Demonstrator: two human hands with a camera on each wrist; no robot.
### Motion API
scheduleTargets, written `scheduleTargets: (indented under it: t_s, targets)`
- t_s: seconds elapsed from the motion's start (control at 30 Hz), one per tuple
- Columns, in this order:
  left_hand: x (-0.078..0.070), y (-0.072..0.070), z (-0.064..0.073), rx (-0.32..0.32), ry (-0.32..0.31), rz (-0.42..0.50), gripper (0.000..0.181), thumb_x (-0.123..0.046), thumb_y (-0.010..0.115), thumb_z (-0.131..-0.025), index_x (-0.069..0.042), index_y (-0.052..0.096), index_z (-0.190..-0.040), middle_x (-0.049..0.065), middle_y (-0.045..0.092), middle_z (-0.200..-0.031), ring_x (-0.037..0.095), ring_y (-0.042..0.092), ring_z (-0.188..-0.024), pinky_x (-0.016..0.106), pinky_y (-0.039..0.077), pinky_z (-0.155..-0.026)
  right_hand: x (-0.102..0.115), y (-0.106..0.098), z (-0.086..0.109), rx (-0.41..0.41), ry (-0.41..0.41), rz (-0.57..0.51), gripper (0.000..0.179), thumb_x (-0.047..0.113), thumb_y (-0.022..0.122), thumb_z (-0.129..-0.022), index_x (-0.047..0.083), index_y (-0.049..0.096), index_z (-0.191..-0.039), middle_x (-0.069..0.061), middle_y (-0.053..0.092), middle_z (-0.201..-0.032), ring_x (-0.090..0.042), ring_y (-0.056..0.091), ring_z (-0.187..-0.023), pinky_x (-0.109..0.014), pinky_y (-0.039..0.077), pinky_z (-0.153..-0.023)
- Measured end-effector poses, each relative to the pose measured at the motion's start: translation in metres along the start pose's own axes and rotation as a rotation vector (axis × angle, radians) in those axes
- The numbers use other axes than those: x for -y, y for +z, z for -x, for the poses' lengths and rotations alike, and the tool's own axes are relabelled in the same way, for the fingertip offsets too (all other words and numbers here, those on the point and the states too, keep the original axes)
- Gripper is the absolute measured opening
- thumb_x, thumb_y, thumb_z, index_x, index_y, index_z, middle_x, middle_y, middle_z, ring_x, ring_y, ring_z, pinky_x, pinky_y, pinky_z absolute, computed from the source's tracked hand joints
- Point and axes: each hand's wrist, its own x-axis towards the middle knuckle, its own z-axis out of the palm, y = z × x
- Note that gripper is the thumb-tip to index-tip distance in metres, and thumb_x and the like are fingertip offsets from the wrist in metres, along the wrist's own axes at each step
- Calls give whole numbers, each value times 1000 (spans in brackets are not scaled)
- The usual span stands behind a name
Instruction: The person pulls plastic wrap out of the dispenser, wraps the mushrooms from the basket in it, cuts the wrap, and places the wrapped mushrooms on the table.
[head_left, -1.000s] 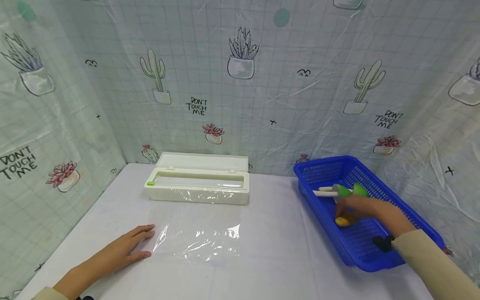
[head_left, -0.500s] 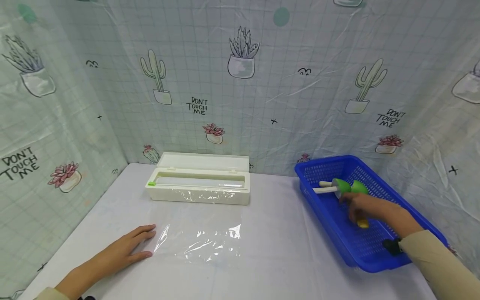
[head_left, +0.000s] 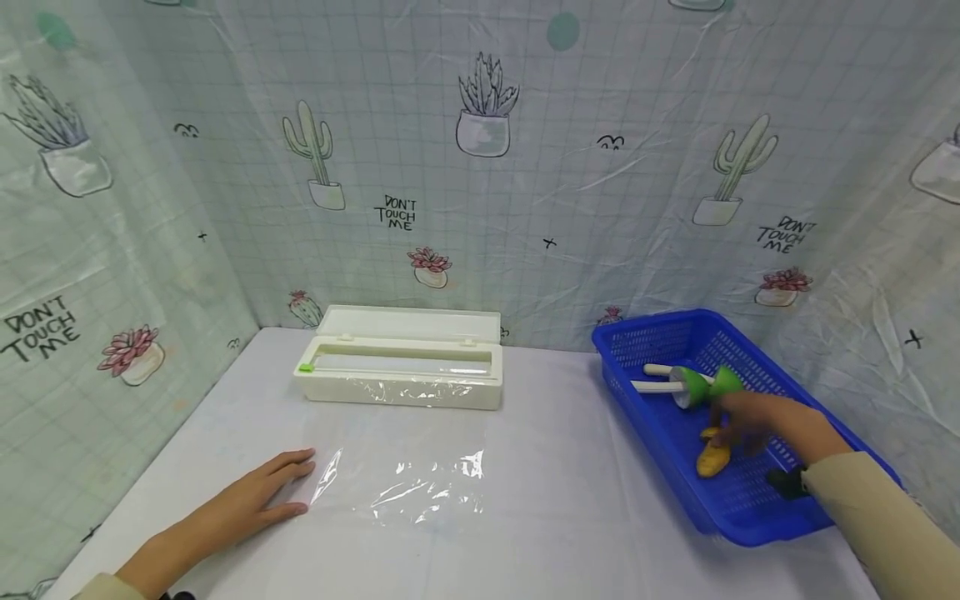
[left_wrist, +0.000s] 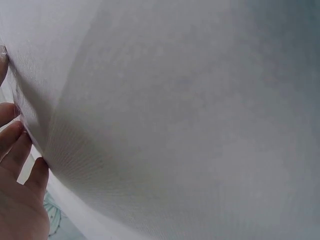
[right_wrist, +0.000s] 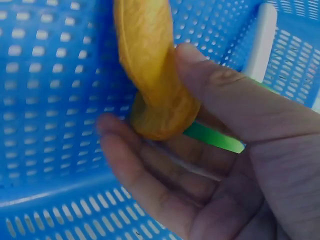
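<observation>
Where blue basket [head_left: 651, 454] holds green-white pieces [head_left: 692, 387], right grip [head_left: 765, 419] pinches yellow object [head_left: 712, 461].

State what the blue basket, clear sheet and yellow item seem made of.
Blue basket: apparently moulded plastic, glossy, with regular perforations.
Clear sheet: likely thin plastic film, glossy, transparent with sharp glints.
Yellow item: waxy-looking, mottled surface; real produce or moulded plastic, unclear.

I am observing a wrinkled, grid-lined sheet [head_left: 540, 200] hanging on three sides of the white worktop [head_left: 555, 467]; printed cacti [head_left: 308, 150] and "DON'T TOUCH ME" lettering [head_left: 395, 212] are repeating across it. Light is glinting along its creases.
</observation>
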Motion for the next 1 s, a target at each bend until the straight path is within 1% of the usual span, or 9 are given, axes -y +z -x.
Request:
scheduleTargets:
  t_s: [0.13, 0.23, 0.33, 0.43, 0.53, 0.73, 0.83, 0.9, 1.0]
  targets:
    - [1, -2, -2, -4, 13, 3, 55, -42, 76, -89, -8, 66, -131, 6, 57, -142, 31, 59, -123, 0, 24, -103, 1, -2, 1, 22, -32, -60, 29, 4, 75, -91, -3, 60, -115, -16, 59, -103, -26, 65, -88, -45, 62, -74]
    - [2, -4, -3, 9, 15, 19, 55, -41, 76, -89, -7, 66, -131, 8, 57, -142, 33, 58, -123, 1, 25, -103, 2, -5, 1, 20, -107, -62, 34, 2, 77, -88, -3, 60, -117, -15, 55, -103, -23, 62, -88, -42, 61, -72]
    - [3, -4, -3, 23, 11, 30, 56, -42, 76, -90, -6, 65, -131, 10, 57, -141, 34, 59, -122, 2, 30, -102, 3, -8, 2, -9, -209, 2, 36, 7, 79, -86, -4, 64, -117, -11, 58, -104, -19, 59, -89, -34, 58, -73]
    - [2, -2, -2, 18, 9, 33, 55, -41, 76, -90, -6, 66, -131, 10, 57, -141, 34, 59, -122, 3, 31, -102, 5, -10, 7, -75, -299, 93, 36, 15, 81, -86, -2, 68, -115, -9, 61, -108, -17, 57, -93, -31, 53, -76]
    - [1, 0, -1, 6, -3, 28, 54, -42, 76, -90, -8, 66, -131, 8, 58, -141, 33, 59, -123, 3, 31, -102, 10, -11, 13, -136, -336, 149, 34, 21, 80, -86, 4, 71, -113, -9, 62, -113, -20, 56, -99, -33, 50, -82]
    - [0, 0, 0, 5, -26, -3, 54, -44, 75, -89, -10, 66, -130, 6, 58, -141, 31, 60, -122, 20, 49, -98, 21, -14, 22, -227, -438, 219, 30, 22, 79, -87, 12, 70, -115, -4, 65, -114, -17, 59, -100, -32, 53, -82]
    - [-1, -2, 0, 8, -36, -5, 55, -45, 76, -89, -11, 66, -131, 5, 58, -141, 32, 60, -122, 28, 53, -96, 26, -15, 25, -309, -465, 231, 32, 17, 79, -88, 10, 69, -117, -4, 65, -113, -15, 60, -96, -30, 55, -79]
    - [-1, -3, 0, 15, -41, 3, 55, -45, 76, -89, -11, 66, -131, 5, 57, -142, 33, 60, -122, 31, 54, -95, 30, -17, 29, -359, -446, 239, 34, 15, 79, -89, 8, 69, -120, -5, 66, -111, -14, 59, -93, -29, 54, -74]
    - [-1, -2, 0, 15, -43, 23, 56, -44, 76, -89, -11, 66, -132, 6, 58, -142, 33, 59, -123, 25, 52, -97, 36, -19, 33, -412, -413, 266, 36, 12, 78, -89, 4, 68, -122, -6, 68, -109, -14, 59, -88, -28, 52, -69]
